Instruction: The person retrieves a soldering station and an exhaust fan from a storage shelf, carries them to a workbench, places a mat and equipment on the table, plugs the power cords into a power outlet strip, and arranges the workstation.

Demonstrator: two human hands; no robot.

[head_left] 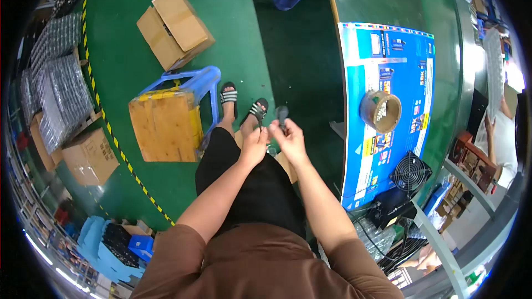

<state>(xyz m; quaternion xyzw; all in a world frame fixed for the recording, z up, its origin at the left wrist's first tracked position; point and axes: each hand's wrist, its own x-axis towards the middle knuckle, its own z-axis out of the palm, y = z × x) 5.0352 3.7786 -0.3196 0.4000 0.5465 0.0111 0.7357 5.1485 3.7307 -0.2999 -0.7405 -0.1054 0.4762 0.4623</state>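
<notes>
Both my hands are close together above my lap, in the middle of the view. My left hand (254, 146) has its fingers closed round a thin dark item, too small to name. Fingers of my right hand (289, 139) are pinched on a small dark grey piece (281, 115) with a rounded top, which stands up above the fingertips. Under the hands, part of a cardboard box and some clear pieces show between my legs, partly hidden.
To the right a bench carries a blue printed sheet (363, 158), a round tub (380, 112) of small white parts and a black fan (410, 174). A wood-topped stool (166, 127) and an open carton (180, 22) stand at left. Another person's arm shows far right.
</notes>
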